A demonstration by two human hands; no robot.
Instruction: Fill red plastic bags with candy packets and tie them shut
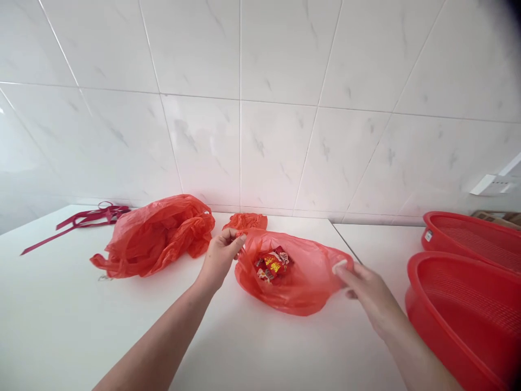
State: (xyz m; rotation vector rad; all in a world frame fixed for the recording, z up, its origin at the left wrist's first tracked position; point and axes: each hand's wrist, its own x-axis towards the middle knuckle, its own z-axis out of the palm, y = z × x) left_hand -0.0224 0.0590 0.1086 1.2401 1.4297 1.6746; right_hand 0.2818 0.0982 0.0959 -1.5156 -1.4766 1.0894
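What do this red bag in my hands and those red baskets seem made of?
Thin, translucent red bag: probably glossy plastic film; it creases and lets light through. Rounded red baskets: likely rigid, satin plastic, with smooth, thick rims.

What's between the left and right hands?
Head view: an open red plastic bag with small printed packets inside; the left hand and right hand pinch its rim.

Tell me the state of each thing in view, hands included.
Held bag: mouth open
Wrapped packets: lying inside; seals unclear
Left hand: pinching the bag's rim
Right hand: gripping opposite side
Left bag: crumpled
Small red plastic: crumpled
Dark red ribbon: loosely looped
Front red basket: upright
Rear red basket: upright
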